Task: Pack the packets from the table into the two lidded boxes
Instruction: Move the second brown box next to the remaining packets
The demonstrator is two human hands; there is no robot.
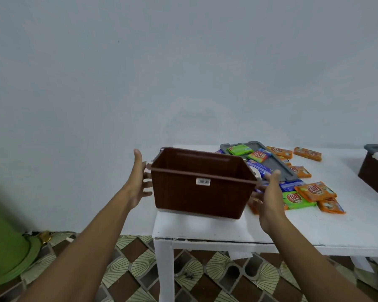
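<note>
Brown woven-look box [201, 188] stands lidless at the left corner of the tabletop [205, 227], no packet visible inside, my left hand [138, 184] and right hand [268, 197] open at its two ends, while the packets [314, 190] lie loose beside and on the grey lid [273, 164]: packing not begun, I judge.

"KUA" logo on orange packet [315, 190] and green packet [296, 199]; unreadable barcode sticker [203, 182] on brown box [183, 199]

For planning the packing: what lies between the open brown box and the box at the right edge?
Head view: a grey lid and scattered orange, green and blue packets, then bare white table.
</note>
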